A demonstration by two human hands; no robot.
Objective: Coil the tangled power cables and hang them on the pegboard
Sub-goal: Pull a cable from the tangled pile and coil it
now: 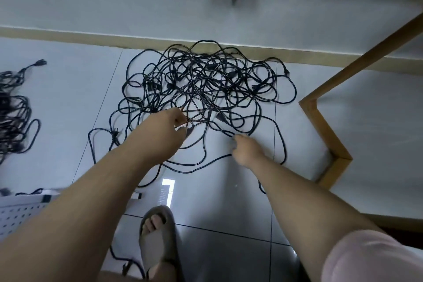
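**Two hands in cable heap**

Left hand (pixel 170 127): fingers curled round a strand of the tangled power cables (pixel 206 84). Right hand (pixel 245 150): curled, pinching a near loop (grip partly hidden). Cables: on floor tiles (pixel 68 98), against skirting (pixel 91 36). Pegboard (pixel 18 213): lower left.

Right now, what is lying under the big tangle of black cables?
Pale floor tiles show through the loops of the cable tangle. Its dense middle hides whatever is beneath.

Head-worn view, tilted steeply down, floor (pixel 75 103) near
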